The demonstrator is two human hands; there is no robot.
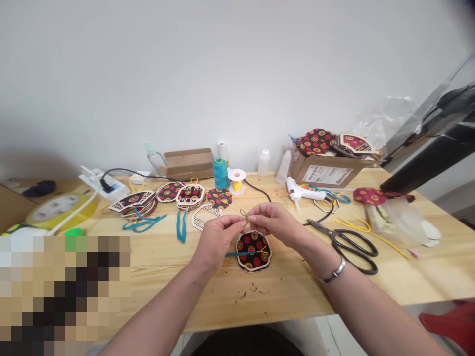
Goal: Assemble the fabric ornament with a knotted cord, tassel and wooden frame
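Observation:
Both my left hand (221, 238) and my right hand (272, 221) are closed, fingertips nearly touching, pinching a thin olive-green cord (244, 213) between them. A small loop of the cord rises above the fingertips. Just below my hands a black patterned fabric piece (253, 247) with a pale scalloped frame lies on the table. A teal strip (233, 254) and a bit of yellow cord lie across it. Near my left hand is a pale lattice frame (204, 217).
Stacked patterned pieces (137, 200), a teal thread cone (220, 174) and a yellow spool (236, 182) stand behind. To the right are a glue gun (304, 192), black-handled scissors (352, 244), yellow cord (358, 227) and a filled cardboard box (326, 170). Tape (61, 210) lies left.

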